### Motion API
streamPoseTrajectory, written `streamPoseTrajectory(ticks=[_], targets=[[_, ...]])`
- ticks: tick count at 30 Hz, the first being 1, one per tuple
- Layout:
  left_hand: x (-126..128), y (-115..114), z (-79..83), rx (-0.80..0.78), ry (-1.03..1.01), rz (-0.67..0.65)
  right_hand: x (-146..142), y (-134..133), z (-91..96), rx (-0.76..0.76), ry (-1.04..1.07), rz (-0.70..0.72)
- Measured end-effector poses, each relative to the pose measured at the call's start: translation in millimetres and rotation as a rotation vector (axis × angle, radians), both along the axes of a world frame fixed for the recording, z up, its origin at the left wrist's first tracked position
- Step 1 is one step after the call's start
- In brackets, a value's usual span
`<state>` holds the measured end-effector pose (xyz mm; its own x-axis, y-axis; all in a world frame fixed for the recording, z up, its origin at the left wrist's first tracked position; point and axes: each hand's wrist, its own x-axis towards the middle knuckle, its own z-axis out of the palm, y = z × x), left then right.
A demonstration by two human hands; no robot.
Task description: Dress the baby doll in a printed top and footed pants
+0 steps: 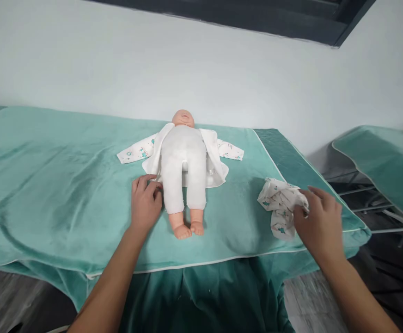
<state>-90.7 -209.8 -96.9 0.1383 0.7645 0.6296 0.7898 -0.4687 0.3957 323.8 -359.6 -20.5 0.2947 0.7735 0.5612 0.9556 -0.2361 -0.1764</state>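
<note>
A baby doll (pixel 184 171) with a white cloth body lies on its back on a teal blanket (pixel 56 185), head toward the wall. Under it a printed white jacket (pixel 218 157) is spread open, sleeves out to both sides. My left hand (pixel 146 203) rests on the blanket beside the doll's right leg, fingertips pinching the jacket's lower edge. My right hand (pixel 321 222) grips a crumpled printed garment (pixel 279 206) lying near the bed's right front corner.
The bed's front edge (pixel 222 261) runs just below the doll's feet. A second teal-covered bed (pixel 385 162) stands to the right across a narrow gap with dark flooring. A pale wall (pixel 187 60) rises behind the bed.
</note>
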Motion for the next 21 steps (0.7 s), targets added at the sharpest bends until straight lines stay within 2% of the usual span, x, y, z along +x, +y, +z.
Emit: streamPoseTrajectory(ticks=[3, 6, 9, 14, 16, 18, 21], targets=[[0, -2, 0.3, -0.003, -0.038, -0.012, 17, -1, 5.6, -0.188, 0.224, -0.203], [0, -4, 0.9, -0.024, -0.095, -0.028, 22, 4, 0.9, -0.302, 0.384, -0.281], [0, -6, 2.7, -0.063, -0.175, -0.038, 22, 12, -1.2, -0.32, 0.39, -0.311], [3, -21, 6.6, -0.107, -0.26, -0.108, 20, 21, 6.1, -0.44, 0.347, -0.36], [7, -30, 7.9, -0.109, -0.282, -0.133, 17, 23, 9.6, -0.388, 0.39, -0.327], [11, -39, 9.6, -0.108, -0.294, -0.155, 9, 27, 13.8, -0.273, 0.427, -0.27], [16, -51, 15.3, -0.124, -0.294, -0.189, -13, 38, 25.6, -0.062, 0.495, -0.088]])
